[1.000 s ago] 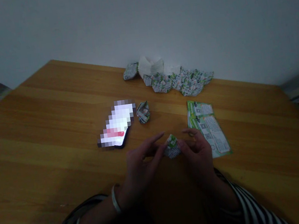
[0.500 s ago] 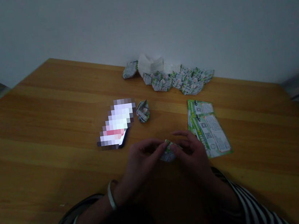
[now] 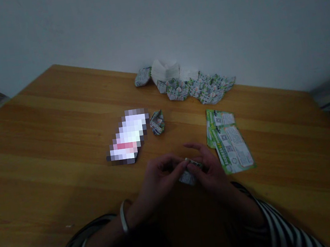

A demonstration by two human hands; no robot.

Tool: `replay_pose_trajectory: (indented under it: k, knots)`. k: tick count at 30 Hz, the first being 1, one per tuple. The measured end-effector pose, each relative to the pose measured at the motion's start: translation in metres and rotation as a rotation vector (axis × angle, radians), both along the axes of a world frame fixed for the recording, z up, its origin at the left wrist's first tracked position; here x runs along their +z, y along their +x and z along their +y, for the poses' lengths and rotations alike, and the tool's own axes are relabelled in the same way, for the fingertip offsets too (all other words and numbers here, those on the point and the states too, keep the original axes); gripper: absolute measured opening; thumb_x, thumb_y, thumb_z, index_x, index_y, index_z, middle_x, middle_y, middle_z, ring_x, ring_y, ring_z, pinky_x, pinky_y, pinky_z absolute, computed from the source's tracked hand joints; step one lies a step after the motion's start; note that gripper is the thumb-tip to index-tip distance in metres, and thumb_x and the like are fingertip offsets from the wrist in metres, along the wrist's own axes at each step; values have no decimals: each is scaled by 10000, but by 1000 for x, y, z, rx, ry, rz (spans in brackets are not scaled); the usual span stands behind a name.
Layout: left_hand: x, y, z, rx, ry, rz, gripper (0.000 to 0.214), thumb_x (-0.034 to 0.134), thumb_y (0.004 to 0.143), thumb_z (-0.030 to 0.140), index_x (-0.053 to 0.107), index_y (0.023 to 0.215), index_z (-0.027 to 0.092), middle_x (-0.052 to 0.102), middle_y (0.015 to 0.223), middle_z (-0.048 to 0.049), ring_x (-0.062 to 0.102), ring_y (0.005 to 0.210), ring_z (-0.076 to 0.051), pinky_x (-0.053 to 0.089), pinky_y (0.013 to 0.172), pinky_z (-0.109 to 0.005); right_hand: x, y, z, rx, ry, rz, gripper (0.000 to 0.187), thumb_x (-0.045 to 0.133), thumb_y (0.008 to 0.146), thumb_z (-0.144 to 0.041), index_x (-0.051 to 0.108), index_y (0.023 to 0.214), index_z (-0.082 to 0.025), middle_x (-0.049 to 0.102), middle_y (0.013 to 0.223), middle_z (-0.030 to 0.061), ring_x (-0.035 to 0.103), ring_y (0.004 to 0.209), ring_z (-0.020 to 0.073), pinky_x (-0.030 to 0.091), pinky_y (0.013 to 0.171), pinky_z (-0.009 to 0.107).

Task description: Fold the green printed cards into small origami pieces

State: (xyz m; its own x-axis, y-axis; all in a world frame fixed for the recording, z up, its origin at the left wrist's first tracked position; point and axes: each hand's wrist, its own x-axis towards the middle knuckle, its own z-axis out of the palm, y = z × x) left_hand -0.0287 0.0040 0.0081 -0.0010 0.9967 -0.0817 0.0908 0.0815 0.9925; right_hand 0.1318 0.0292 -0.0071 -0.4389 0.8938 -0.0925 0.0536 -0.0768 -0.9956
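On my left, the phone lies slanted on the tabletop, its lit screen pixelated. Right of it, near its far end, sits a small crumpled-looking folded paper piece, standing apart from my work.

Nearer to me, a pale bracelet circles my left wrist. My left fingers are nearly closed, thumb against forefinger, pinching the left side of a small folded printed paper. The paper is between my two thumbs, just in front of me and low over the tabletop; I cannot tell whether it touches the wood. Its exposed lower part points toward me, while its upper edge slants away to the left and down to the right. So much is covered that I cannot tell its long axis. What shows is whitish-grey with fine print, and a pale strip beside a dark one along the top.

My right fingers press the right side, thumb bent inward close to the other, forefinger lifted free and reaching leftward. Farther back, a row of interlocked folded paper pieces rests by the wall. Just right of my fingers, overlapping green-and-white leaflets lie flat.
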Motion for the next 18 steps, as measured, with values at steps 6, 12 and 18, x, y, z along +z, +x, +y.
replay_pose_trajectory:
  k: [6,12,18]
  knots:
    - [1,-1,1,7,22,5,159,657,844,285,680,753,157,680,691,-17,597,632,-116,475,577,-212,0,3,1,-3,-6,-11,432,590,895,-333,449,1294,-244,612,625,-58,547,508,125,395,465,222]
    - [-6,-3,3,-65,35,91,211,604,890,294,655,1061,182,670,788,-8,597,690,-125,477,631,-228,0,5,3,-157,144,-99,346,554,902,-285,499,1241,-242,599,632,-35,574,537,156,445,487,259]
    - [-7,-6,1,-72,60,295,361,529,930,275,522,1285,209,673,898,-24,616,800,-165,488,742,-287,-3,6,2,-351,561,-436,285,548,877,-224,572,1159,-192,689,1037,103,652,659,173,506,537,286]
